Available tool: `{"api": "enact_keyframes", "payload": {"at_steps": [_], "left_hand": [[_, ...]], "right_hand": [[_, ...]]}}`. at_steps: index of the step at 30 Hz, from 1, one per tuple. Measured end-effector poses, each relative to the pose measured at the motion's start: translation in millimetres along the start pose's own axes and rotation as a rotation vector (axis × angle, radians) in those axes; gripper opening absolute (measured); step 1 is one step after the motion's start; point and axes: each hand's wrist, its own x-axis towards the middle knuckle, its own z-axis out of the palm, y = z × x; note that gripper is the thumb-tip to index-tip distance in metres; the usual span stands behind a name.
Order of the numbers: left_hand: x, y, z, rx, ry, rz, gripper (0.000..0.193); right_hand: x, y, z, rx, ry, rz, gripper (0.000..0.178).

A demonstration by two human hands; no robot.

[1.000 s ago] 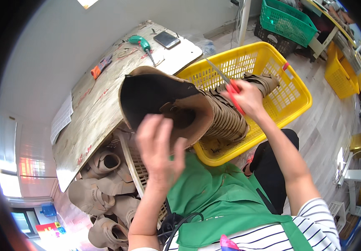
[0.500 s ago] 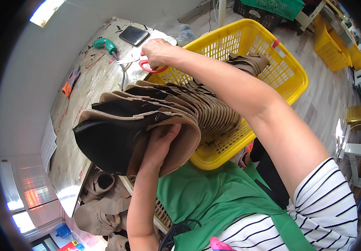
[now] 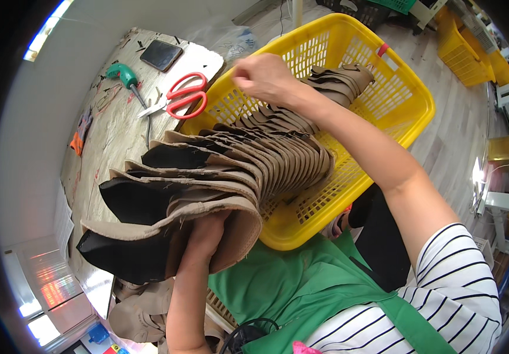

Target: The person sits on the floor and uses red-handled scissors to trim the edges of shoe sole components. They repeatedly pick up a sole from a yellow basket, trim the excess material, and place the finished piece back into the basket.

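Observation:
A long nested stack of beige and black shoe uppers (image 3: 248, 171) stretches from near me into the yellow basket. My left hand (image 3: 207, 233) reaches into the nearest upper and holds that end of the stack; its fingers are hidden inside. Above the basket's left rim, my right hand (image 3: 264, 78) has its fingers curled, slightly blurred, and nothing shows in it. Red-handled scissors (image 3: 187, 96) lie on the worktable's edge, left of that hand and apart from it.
The worktable (image 3: 104, 171) carries a phone (image 3: 161, 55), a green-handled tool (image 3: 123, 75) and an orange-grey glove (image 3: 81, 133). At its right stands the yellow basket (image 3: 422, 112). Beige shoes (image 3: 139, 312) sit below the table. More yellow baskets (image 3: 464, 53) stand at the far right.
My right hand has let go of the scissors and moved right, over the basket. My left hand and the near end of the stack have shifted left and toward me.

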Motion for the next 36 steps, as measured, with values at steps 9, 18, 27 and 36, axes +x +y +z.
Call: {"api": "enact_keyframes", "payload": {"at_steps": [9, 18, 27, 36], "left_hand": [[7.3, 11.1, 12.2, -0.46, 0.194, -0.247, 0.048], [24.5, 19.9, 24.5, -0.405, 0.233, -0.259, 0.048], [27.7, 22.8, 31.2, -0.392, 0.22, -0.23, 0.049], [29.9, 22.0, 36.6, -0.379, 0.214, -0.187, 0.05]], "right_hand": [[-192.9, 209.0, 70.3, 0.141, -0.593, 1.097, 0.05], [-189.6, 224.9, 126.3, -0.077, -0.876, 0.823, 0.037], [-197.2, 226.8, 109.7, -0.24, -0.873, 0.557, 0.025], [-199.2, 227.4, 109.4, -0.159, -0.702, 0.915, 0.052]]}}
